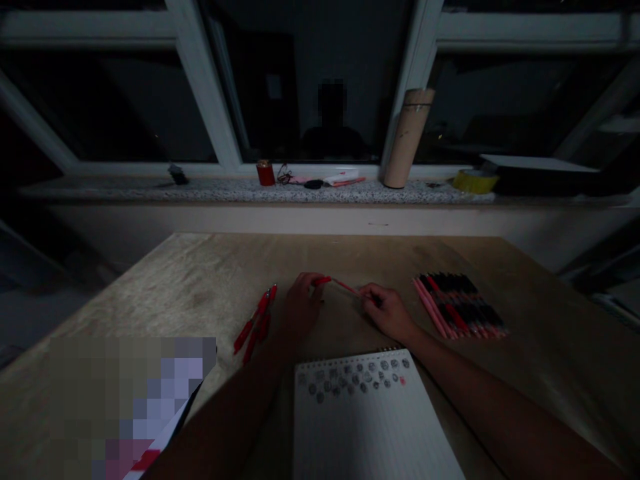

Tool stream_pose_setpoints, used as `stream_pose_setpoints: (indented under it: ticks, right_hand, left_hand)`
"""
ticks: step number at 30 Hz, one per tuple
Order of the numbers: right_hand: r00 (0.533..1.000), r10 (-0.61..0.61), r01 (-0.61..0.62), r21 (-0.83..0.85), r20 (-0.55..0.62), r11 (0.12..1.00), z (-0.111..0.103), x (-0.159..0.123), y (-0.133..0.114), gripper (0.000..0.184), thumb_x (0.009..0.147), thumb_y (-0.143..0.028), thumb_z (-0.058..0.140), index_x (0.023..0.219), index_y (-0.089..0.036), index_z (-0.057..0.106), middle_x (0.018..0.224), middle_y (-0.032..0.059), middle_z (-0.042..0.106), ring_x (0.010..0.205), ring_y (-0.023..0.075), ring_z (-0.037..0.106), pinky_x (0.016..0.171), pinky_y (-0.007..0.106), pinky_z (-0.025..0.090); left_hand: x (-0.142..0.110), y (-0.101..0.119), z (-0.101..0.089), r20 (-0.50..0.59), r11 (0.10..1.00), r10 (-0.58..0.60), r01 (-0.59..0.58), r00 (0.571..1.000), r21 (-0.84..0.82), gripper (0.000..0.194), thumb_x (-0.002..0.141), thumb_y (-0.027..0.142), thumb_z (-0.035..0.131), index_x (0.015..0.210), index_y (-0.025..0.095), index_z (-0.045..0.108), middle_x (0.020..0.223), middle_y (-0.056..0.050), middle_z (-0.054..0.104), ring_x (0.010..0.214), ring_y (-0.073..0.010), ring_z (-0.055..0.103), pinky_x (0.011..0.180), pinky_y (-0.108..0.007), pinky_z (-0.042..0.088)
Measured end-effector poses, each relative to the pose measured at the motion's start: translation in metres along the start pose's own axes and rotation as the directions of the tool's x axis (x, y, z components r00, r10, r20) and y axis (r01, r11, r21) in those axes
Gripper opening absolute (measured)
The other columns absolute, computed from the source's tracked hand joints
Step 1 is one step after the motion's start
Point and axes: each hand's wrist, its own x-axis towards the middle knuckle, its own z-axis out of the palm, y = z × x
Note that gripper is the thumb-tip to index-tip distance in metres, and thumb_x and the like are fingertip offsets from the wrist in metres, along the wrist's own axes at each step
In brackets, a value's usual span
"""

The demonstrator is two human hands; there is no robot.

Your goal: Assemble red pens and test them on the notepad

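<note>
Over the table, my left hand (301,297) is closed on a short red pen part (323,281), probably a barrel or cap. A thin red pen refill (345,287) spans the space between my hands. Its right end is in the closed fingers of my right hand (385,308), with something dark near the fingertips. Left of my left hand lie several red pens (256,323), loosely crossed. To the right of my right hand is a row of pens (457,305), pink, black and red, side by side. A spiral notebook (370,427) lies open below my hands, its ruled page marked with dark scribbled circles and one red one.
A granite sill (225,192) runs behind the table (200,267). On it stand a tan cylinder (409,137), a small red jar (266,173) and a roll of yellow tape (475,181). A blurred-out item lies at the lower left. The room is dim.
</note>
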Motion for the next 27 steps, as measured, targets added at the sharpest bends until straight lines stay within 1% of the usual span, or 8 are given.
stream_pose_setpoints:
  ticks: [3, 9, 16, 22, 27]
  right_hand:
    - [1.0, 0.016, -0.016, -0.025, -0.005, 1.0, -0.0003, -0.0001, -0.0003, 0.016, 0.076, -0.023, 0.048, 0.08, -0.015, 0.062, 0.059, -0.0039, 0.05, 0.054, 0.0103, 0.046, 0.054, 0.02, 0.034]
    - [0.998, 0.046, -0.049, -0.088, -0.031, 0.995, -0.0037, 0.0014, -0.0011, 0.018, 0.074, -0.021, 0.048, 0.08, -0.015, 0.063, 0.06, -0.0027, 0.053, 0.054, 0.0111, 0.048, 0.055, 0.021, 0.035]
    - [0.998, 0.044, -0.047, -0.119, -0.033, 0.992, -0.0046, 0.0017, 0.0002, 0.018, 0.074, -0.022, 0.048, 0.08, -0.016, 0.063, 0.061, -0.0024, 0.055, 0.055, 0.0117, 0.05, 0.056, 0.022, 0.036]
    - [0.998, 0.051, -0.053, -0.116, -0.023, 0.992, -0.0047, 0.0012, -0.0034, 0.017, 0.073, -0.021, 0.047, 0.078, -0.016, 0.063, 0.06, -0.0027, 0.053, 0.055, 0.0118, 0.05, 0.055, 0.022, 0.035]
    - [0.999, 0.05, -0.051, -0.103, -0.012, 0.993, -0.0043, 0.0015, -0.0037, 0.017, 0.073, -0.022, 0.047, 0.079, -0.016, 0.062, 0.059, -0.0031, 0.052, 0.054, 0.0114, 0.049, 0.054, 0.022, 0.035]
  left_hand:
    - [0.0017, 0.0026, -0.0041, -0.053, 0.999, -0.033, 0.031, 0.998, -0.024, 0.017, 0.087, 0.028, 0.047, 0.096, 0.018, 0.058, 0.096, -0.005, 0.061, 0.084, -0.0161, 0.058, 0.077, -0.029, 0.046]
    - [0.0024, 0.0038, -0.0063, -0.119, 0.999, -0.033, 0.028, 0.992, -0.042, 0.014, 0.086, 0.026, 0.048, 0.092, 0.017, 0.058, 0.093, -0.006, 0.061, 0.086, -0.0168, 0.058, 0.079, -0.03, 0.046]
    - [0.0023, 0.0055, -0.0071, -0.122, 0.999, -0.02, 0.015, 0.992, -0.038, 0.012, 0.086, 0.022, 0.048, 0.091, 0.018, 0.058, 0.094, -0.005, 0.06, 0.088, -0.0165, 0.057, 0.081, -0.03, 0.046]
    - [0.0021, 0.0036, -0.0065, -0.104, 1.0, -0.009, 0.007, 0.995, -0.015, 0.013, 0.086, 0.025, 0.048, 0.092, 0.018, 0.058, 0.095, -0.005, 0.06, 0.087, -0.0166, 0.057, 0.081, -0.03, 0.045]
    - [0.002, 0.0051, -0.0069, -0.108, 0.999, -0.022, 0.017, 0.994, -0.048, 0.016, 0.087, 0.027, 0.048, 0.093, 0.018, 0.059, 0.095, -0.005, 0.06, 0.088, -0.0167, 0.057, 0.082, -0.03, 0.045]
